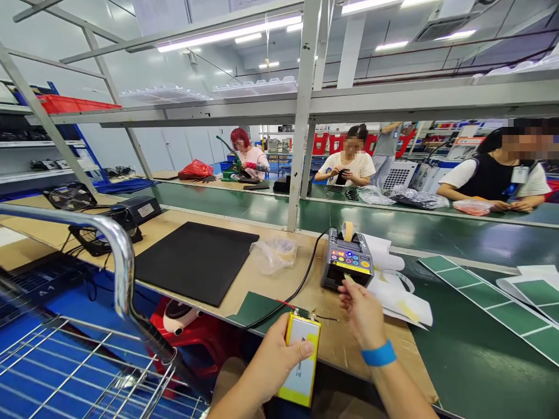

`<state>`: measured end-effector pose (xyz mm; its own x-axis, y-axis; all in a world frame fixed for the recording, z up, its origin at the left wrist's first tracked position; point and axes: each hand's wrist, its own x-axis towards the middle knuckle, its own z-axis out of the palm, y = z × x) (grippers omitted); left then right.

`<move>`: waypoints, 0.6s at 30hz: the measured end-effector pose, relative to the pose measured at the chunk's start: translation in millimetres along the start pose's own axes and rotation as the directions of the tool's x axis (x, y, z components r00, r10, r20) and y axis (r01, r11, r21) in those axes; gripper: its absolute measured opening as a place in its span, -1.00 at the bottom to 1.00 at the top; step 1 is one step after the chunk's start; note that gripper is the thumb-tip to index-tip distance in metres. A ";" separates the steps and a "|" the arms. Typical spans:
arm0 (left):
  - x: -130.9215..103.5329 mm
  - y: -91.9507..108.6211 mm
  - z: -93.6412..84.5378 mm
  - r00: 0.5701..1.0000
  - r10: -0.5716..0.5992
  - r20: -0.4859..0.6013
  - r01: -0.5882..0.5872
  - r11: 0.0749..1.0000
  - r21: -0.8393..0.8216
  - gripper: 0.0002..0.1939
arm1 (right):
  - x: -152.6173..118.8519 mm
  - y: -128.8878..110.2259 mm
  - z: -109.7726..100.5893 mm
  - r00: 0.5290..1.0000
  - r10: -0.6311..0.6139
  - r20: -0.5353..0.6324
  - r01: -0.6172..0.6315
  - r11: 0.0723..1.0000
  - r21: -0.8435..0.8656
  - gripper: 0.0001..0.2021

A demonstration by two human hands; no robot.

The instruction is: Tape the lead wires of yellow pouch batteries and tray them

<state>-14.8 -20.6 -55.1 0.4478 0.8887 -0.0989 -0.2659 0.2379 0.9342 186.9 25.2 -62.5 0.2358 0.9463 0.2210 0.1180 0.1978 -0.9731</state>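
Note:
My left hand (279, 355) grips a flat silver battery pack (301, 366) with yellow edges, its thumb across the front face. A red and a black wire come out of the pack's top end. At the front slot of a grey tape dispenser (349, 259), my right hand (360, 305) pinches a small piece of yellowish tape (348, 278). A blue band circles the right wrist. On top of the dispenser stands a roll of tape (347, 230), and its display is lit.
A black foam sheet (198, 259) and a clear plastic bag (275, 255) lie left of the dispenser. White backing paper (404, 299) and green label sheets (484, 291) lie right. A metal cart (122, 262) stands front left. Several people sit across the bench.

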 end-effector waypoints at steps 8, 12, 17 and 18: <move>-10.8 28.8 -2.3 0.984 -0.137 0.110 0.112 0.971 0.211 -0.52 | -11.7 -97.5 -31.7 0.830 0.057 0.556 0.140 0.942 -0.305 -0.59; -17.6 37.6 10.8 0.961 -0.152 0.233 0.104 0.973 0.206 -0.54 | -15.8 -134.2 -24.2 0.588 0.115 0.800 0.323 0.874 -0.363 -0.61; -21.1 38.5 19.5 0.954 -0.189 0.232 0.123 0.955 0.271 -0.57 | -17.6 -140.4 -11.8 0.490 0.134 0.861 0.358 0.870 -0.339 -0.67; -21.5 38.8 20.0 0.958 -0.185 0.220 0.117 0.950 0.289 -0.59 | -17.7 -139.9 -10.8 0.484 0.132 0.865 0.363 0.869 -0.336 -0.68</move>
<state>-17.6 -38.3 -9.9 0.6659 0.7209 -0.1920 0.0469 0.2165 0.9752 176.7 -22.0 70.5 -0.7048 0.7051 -0.0782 0.5120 0.4293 -0.7440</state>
